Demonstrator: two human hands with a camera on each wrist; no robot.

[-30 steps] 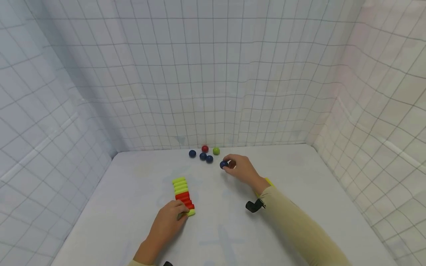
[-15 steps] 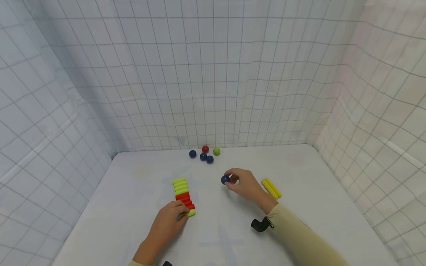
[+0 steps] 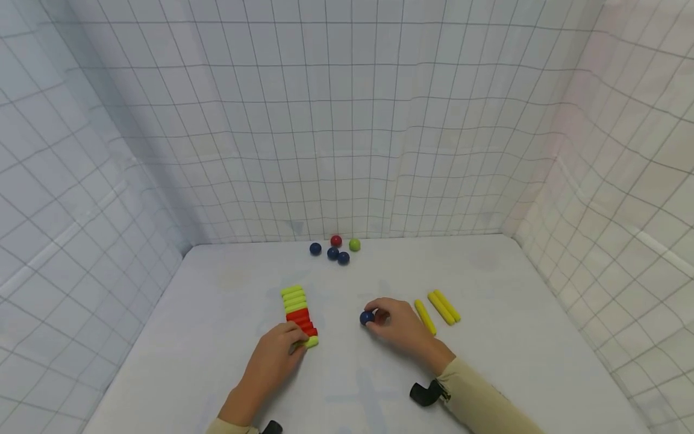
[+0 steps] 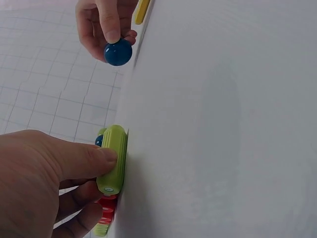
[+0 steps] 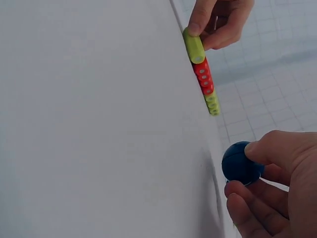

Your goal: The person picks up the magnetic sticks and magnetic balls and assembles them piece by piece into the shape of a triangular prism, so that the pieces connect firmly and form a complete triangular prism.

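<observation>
My left hand (image 3: pixel 273 355) pinches a yellow-green ribbed rod (image 4: pixel 114 157) between thumb and fingers, at the near end of a row of short rods. Red rods (image 3: pixel 299 319) lie side by side just beyond it, followed by more yellow-green rods (image 3: pixel 294 295). Grey round ends show on several of them in the right wrist view. To the right, my right hand (image 3: pixel 398 325) holds a glossy dark blue ball (image 5: pixel 241 163) by its fingertips, close over the white table (image 3: pixel 347 386). In the left wrist view, that ball shows below the thumb.
Near the back wall (image 3: pixel 347 150), a grid-lined white sheet, lie a red ball (image 3: pixel 336 241), a green ball (image 3: pixel 355 245) and three blue balls (image 3: pixel 333 254). Longer yellow rods (image 3: pixel 444 307) lie right of my right hand, one (image 3: pixel 425 317) close beside it.
My right hand has come back toward me with the blue ball, away from the other balls. The yellow rods that its arm covered now show. My left hand stays at the row.
</observation>
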